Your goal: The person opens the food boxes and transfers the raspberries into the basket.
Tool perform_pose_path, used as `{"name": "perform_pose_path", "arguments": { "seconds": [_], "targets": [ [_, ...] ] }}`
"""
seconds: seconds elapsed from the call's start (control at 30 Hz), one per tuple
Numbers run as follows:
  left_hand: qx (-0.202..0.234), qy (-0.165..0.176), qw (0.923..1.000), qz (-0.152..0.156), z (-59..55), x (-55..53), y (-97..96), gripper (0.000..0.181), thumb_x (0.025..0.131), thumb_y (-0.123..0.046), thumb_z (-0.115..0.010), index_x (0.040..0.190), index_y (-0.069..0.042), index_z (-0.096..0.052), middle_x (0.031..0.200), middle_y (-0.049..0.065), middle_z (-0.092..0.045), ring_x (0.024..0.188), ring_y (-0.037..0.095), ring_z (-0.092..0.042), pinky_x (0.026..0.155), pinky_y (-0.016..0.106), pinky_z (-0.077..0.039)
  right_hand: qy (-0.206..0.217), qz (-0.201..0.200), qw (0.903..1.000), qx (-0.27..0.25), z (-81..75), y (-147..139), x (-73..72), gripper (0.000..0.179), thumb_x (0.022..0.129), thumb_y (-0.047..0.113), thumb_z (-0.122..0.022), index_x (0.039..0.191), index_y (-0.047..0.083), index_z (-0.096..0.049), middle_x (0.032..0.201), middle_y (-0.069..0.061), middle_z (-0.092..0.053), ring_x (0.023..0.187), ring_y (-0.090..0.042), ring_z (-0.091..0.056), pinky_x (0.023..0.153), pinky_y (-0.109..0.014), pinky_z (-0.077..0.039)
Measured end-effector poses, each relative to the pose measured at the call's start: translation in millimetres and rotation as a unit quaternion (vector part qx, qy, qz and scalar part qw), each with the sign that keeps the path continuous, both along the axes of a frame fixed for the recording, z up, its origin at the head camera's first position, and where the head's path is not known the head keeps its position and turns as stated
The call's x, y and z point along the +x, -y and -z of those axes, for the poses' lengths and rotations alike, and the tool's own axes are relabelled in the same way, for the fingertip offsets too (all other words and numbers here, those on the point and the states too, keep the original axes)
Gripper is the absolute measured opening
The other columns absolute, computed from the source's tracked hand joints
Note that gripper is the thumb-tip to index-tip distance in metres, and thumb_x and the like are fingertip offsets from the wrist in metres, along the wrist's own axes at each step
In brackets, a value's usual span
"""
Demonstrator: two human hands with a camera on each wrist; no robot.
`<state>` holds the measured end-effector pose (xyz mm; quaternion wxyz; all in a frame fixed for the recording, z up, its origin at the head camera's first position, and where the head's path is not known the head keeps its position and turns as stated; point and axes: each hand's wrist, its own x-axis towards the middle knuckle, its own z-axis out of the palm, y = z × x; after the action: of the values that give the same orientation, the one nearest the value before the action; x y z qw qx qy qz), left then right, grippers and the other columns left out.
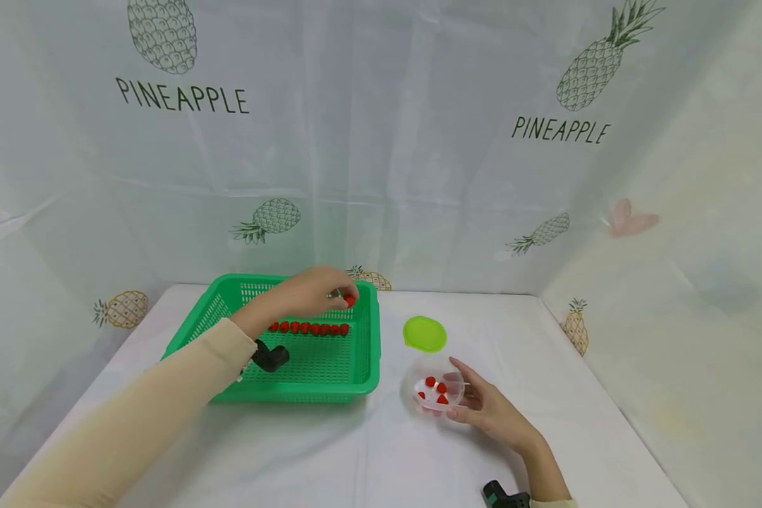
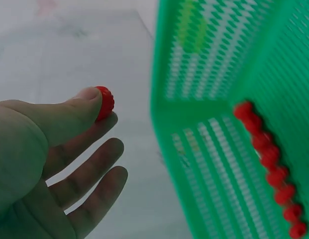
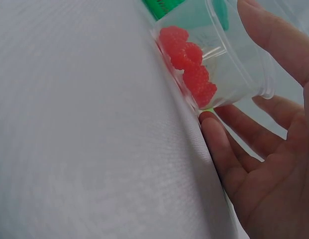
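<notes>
My left hand (image 1: 317, 291) is over the far right part of a green basket (image 1: 295, 389) and pinches a red raspberry (image 2: 105, 103) between thumb and forefinger. Its other fingers are spread apart in the left wrist view. A row of several raspberries (image 1: 315, 329) lies along the basket's floor; my forearm may hide its left end. To the right of the basket, my right hand (image 1: 492, 413) holds a clear plastic cup (image 3: 236, 74) from its right side, thumb and fingers around it. Several raspberries (image 3: 196, 79) lie at the bottom of the cup, which stands on the table.
A light green lid (image 1: 425, 334) lies flat on the white table (image 1: 368, 458), just beyond the cup. The basket's raised rim surrounds the row. A white curtain (image 1: 368, 141) printed with pineapples hangs behind the table. Black wrist devices (image 1: 271, 356) are on both arms.
</notes>
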<state>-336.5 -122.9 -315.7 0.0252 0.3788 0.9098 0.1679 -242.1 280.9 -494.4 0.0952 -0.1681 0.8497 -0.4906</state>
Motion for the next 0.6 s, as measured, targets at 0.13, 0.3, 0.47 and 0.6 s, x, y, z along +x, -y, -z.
{"name": "perform_pose_path", "arguments": {
  "seconds": [0.13,0.3,0.47,0.6],
  "targets": [
    [-0.009,0.013,0.9995,-0.027,7.6,-10.2,26.2,0.019,0.105,-0.017,-0.069,0.123,-0.013,-0.073,0.123,0.002,-0.072,0.113,0.025,-0.067,0.097,0.045,-0.056,-0.001,0.002,1.0,0.003,-0.3,-0.6,0.5,0.094,0.092,0.027,-0.085,0.168,0.021,-0.031,0.155,-0.016,-0.054,0.135,-0.036,-0.059,0.104,-0.02,-0.05],
    [-0.016,0.017,0.997,-0.074,18.5,-21.3,58.3,0.02,0.105,-0.014,-0.069,0.124,-0.01,-0.072,0.123,0.009,-0.073,0.113,0.031,-0.068,0.095,0.05,-0.056,0.0,0.006,1.0,0.002,0.2,-0.5,-0.9,0.095,0.092,0.028,-0.086,0.169,0.02,-0.03,0.155,-0.015,-0.055,0.134,-0.035,-0.059,0.104,-0.021,-0.05],
    [-0.024,0.019,0.9946,-0.099,31.9,-30.6,85.6,0.021,0.101,-0.008,-0.072,0.122,-0.003,-0.072,0.118,0.014,-0.072,0.114,0.038,-0.066,0.096,0.054,-0.055,0.013,0.017,0.9998,0.001,1.1,-0.1,-2.1,0.096,0.091,0.028,-0.087,0.169,0.022,-0.03,0.155,-0.012,-0.055,0.134,-0.032,-0.059,0.105,-0.022,-0.051],
    [-0.045,0.035,0.9908,-0.123,44.0,-37.9,103.0,0.021,0.1,-0.008,-0.073,0.12,-0.001,-0.072,0.117,0.014,-0.071,0.113,0.038,-0.066,0.096,0.054,-0.056,0.011,0.008,0.9999,-0.002,1.1,0.3,-1.9,0.095,0.092,0.027,-0.086,0.169,0.02,-0.029,0.155,-0.014,-0.054,0.134,-0.034,-0.059,0.103,-0.022,-0.051]
  ]
}}
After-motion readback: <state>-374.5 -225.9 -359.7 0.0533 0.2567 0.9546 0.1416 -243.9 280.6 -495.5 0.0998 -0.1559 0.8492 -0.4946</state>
